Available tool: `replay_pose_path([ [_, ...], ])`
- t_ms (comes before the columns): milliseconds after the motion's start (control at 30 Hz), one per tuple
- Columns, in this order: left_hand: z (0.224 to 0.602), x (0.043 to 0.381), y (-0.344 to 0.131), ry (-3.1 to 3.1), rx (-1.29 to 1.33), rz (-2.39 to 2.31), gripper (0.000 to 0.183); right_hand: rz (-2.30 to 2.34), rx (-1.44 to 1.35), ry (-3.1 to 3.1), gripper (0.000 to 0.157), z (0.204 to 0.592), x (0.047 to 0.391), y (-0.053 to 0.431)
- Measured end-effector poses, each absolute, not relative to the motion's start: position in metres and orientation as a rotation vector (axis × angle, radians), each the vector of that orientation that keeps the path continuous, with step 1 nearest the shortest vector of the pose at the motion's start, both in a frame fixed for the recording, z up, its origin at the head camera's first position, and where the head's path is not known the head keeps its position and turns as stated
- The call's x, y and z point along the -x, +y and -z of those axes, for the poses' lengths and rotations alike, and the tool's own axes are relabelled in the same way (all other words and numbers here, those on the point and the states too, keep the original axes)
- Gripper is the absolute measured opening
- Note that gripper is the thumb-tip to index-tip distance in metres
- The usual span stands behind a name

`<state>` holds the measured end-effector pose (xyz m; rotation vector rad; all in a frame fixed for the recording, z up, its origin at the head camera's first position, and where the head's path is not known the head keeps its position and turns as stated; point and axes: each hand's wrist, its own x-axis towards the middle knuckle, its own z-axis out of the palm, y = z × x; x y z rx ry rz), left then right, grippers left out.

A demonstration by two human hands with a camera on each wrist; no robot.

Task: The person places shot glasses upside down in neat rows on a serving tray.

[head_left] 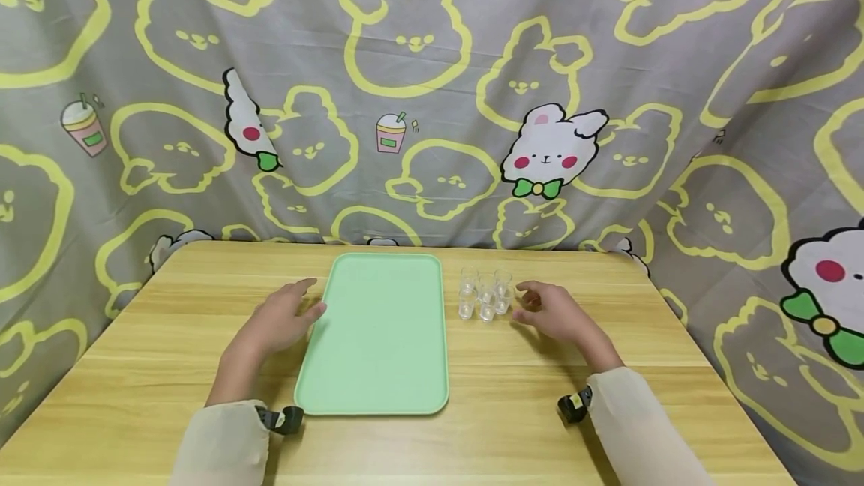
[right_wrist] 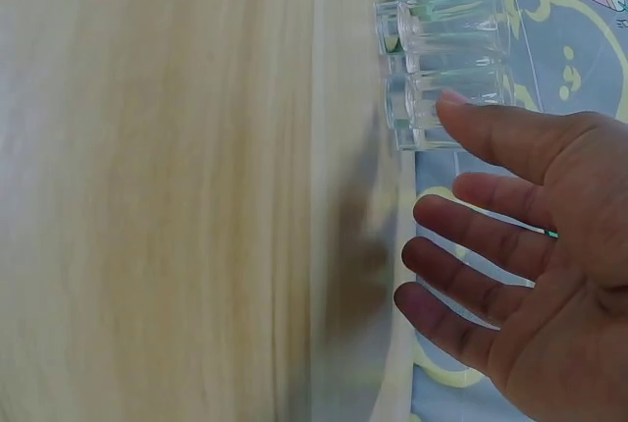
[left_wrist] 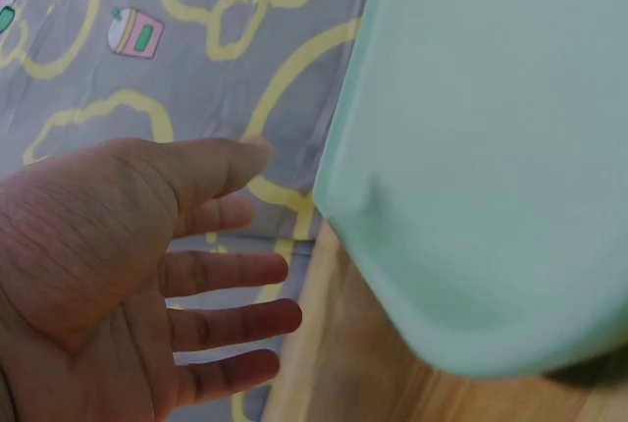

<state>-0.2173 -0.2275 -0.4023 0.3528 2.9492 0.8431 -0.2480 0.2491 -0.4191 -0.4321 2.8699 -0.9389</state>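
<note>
A light green rectangular tray (head_left: 378,336) lies flat on the table, its long side running away from me. Several small clear shot glasses (head_left: 486,311) stand upright in a cluster just right of it. My left hand (head_left: 280,317) hovers by the tray's left edge, fingers apart and holding nothing; in the left wrist view a gap shows between the fingers (left_wrist: 235,324) and the tray (left_wrist: 471,147). Beside the glasses, on their right, is my right hand (head_left: 553,311). Its fingers are spread and loosely bent, near the glasses (right_wrist: 451,29) with nothing held.
The wooden table (head_left: 513,411) carries the tray and glasses. Behind it and along the sides hangs a grey curtain (head_left: 432,193) with yellow outlines and cartoon rabbits. A dark wrist camera (head_left: 574,405) sits at the right cuff, another camera (head_left: 286,420) at the left.
</note>
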Motion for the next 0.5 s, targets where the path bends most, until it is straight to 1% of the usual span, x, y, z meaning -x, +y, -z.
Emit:
replay_pose_path([
  [133, 0.406, 0.220, -0.232, 2.904, -0.304, -0.910, 0.065, 0.967, 0.426, 2.876, 0.055, 0.422, 0.250, 0.248],
  [300, 0.412, 0.222, -0.232, 2.862, -0.278, -0.985, 0.062, 0.978, 0.415, 2.887, 0.052, 0.424, 0.252, 0.245],
  [500, 0.419, 0.224, -0.231, 2.708, -0.202, -1.209, 0.060, 0.995, 0.417, 2.871, 0.051, 0.426, 0.255, 0.242],
])
